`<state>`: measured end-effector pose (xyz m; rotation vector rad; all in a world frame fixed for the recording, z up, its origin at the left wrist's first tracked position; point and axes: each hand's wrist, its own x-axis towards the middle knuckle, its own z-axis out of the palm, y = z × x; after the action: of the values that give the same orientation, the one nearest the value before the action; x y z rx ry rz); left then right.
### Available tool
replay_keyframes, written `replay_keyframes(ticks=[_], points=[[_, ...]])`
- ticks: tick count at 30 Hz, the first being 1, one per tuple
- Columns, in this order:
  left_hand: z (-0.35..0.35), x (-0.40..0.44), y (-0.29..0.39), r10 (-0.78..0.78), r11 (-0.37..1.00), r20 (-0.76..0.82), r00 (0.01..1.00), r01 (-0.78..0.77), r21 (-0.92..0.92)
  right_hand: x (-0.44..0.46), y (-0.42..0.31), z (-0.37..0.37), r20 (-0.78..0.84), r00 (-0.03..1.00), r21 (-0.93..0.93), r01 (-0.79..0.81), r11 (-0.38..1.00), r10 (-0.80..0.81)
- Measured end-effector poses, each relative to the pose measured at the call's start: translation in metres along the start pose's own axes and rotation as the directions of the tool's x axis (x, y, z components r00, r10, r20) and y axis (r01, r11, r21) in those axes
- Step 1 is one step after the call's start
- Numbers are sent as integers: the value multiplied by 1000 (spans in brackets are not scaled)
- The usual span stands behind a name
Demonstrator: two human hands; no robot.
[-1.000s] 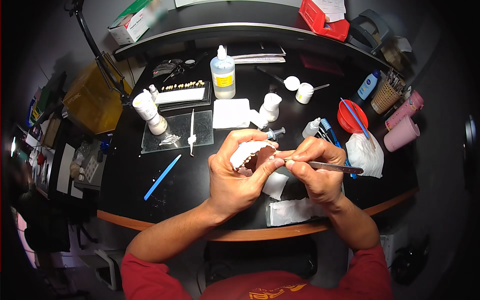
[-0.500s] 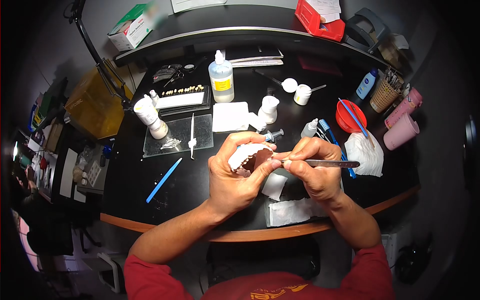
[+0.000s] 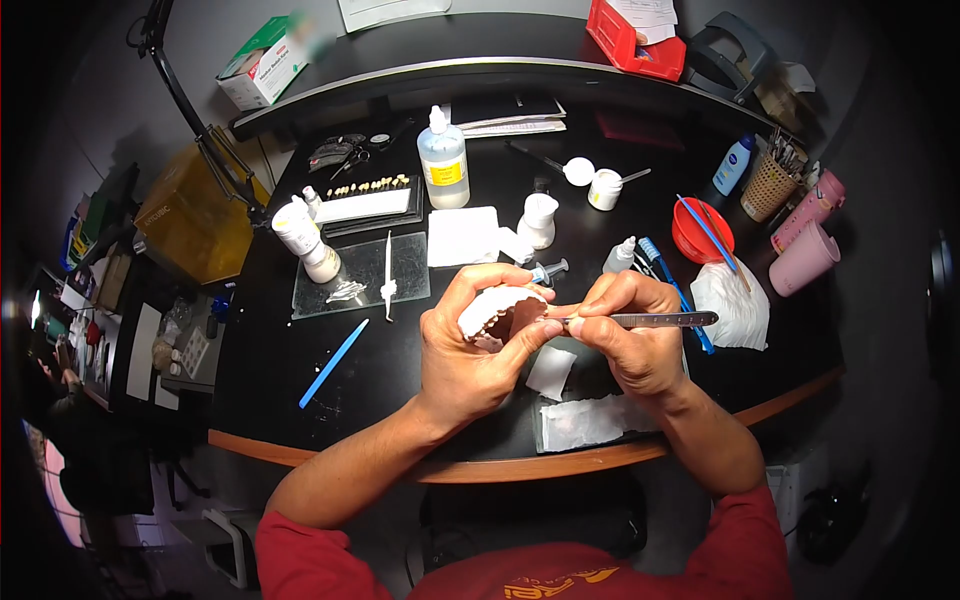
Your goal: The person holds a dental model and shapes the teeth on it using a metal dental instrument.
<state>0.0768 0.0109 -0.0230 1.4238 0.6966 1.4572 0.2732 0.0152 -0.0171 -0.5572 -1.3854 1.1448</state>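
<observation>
My left hand (image 3: 468,355) is closed around a dental model (image 3: 497,310), white outside with a row of teeth along its edge and a brownish inner side. In my right hand (image 3: 630,335) is a scalpel (image 3: 668,320), its flat metal handle with ruled marks pointing right. Its tip is at the model's right edge, mostly hidden by my fingertips. Both thumbs almost meet there. Beneath my hands lie a folded white paper piece (image 3: 551,372) and a white strip of paper (image 3: 585,423). Just behind them is a small syringe (image 3: 548,272).
On the left, a glass slab (image 3: 408,280) carries a white-handled spatula (image 3: 388,288) and a powder bottle (image 3: 320,262). A blue stick (image 3: 334,363) lies nearer. Behind stand a liquid bottle (image 3: 443,165) and a tooth shade guide (image 3: 370,205). Right: a red bowl (image 3: 690,240) and crumpled tissue (image 3: 728,310).
The view has shifted slightly, so the bench items appear a little further right. My hands, the dental model and the scalpel keep nearly the same pose.
</observation>
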Motion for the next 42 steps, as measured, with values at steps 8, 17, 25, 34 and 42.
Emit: replay_keyframes(ticks=[8,17,25,34,42], points=[[0,2,5,-47,998,15,999,48,-51,0,0,3,1,997,-50,74,996,-74],[-7,9,10,-146,982,87,986,155,-111,5,-8,2,162,958,-212,266,940,-235],[-15,14,14,-167,986,114,979,166,18,8,-20,1,291,914,-426,388,817,-282],[-18,18,18,-153,988,142,978,146,56,10,-17,1,333,878,-445,468,763,-344],[-20,18,18,-172,984,147,974,163,74,12,-16,-3,402,831,-465,547,696,-385]])
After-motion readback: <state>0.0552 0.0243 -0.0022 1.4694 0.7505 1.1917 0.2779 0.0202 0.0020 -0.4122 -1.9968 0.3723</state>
